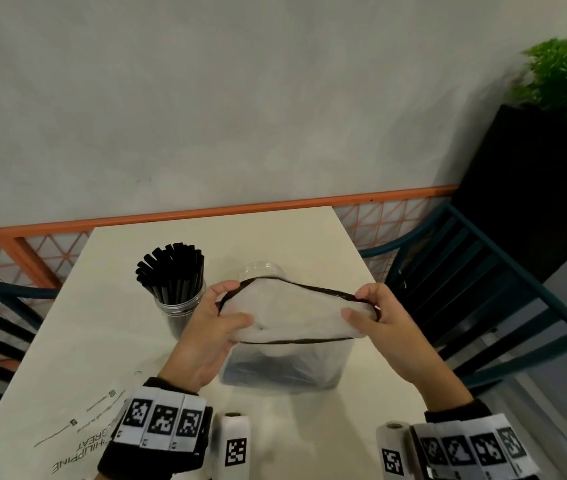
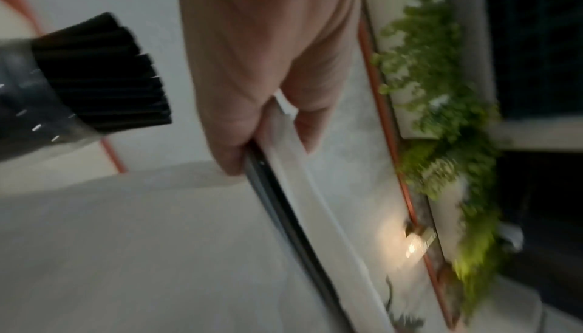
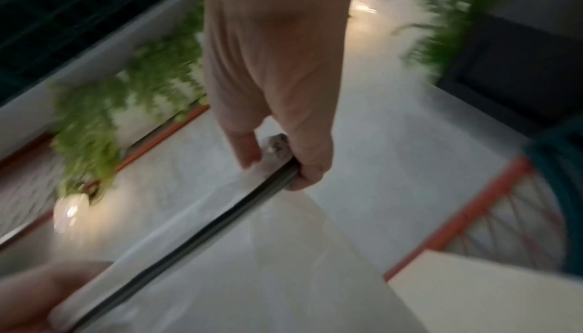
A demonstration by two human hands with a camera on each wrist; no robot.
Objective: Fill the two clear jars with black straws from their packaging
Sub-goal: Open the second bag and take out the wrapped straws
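At the near middle of the cream table [image 1: 109, 306], I hold the translucent plastic zip bag with a black seal strip [image 1: 285, 362] upright, its bottom on the tabletop and dark straws dimly visible inside. My left hand [image 1: 206, 327] pinches the left end of the bag's mouth and my right hand [image 1: 384, 323] pinches the right end, the opening spread between them. Left of the bag stands a clear jar [image 1: 180, 304] packed with upright black straws [image 1: 173, 271]. A second clear jar [image 1: 261, 270] peeks out just behind the bag's far edge.
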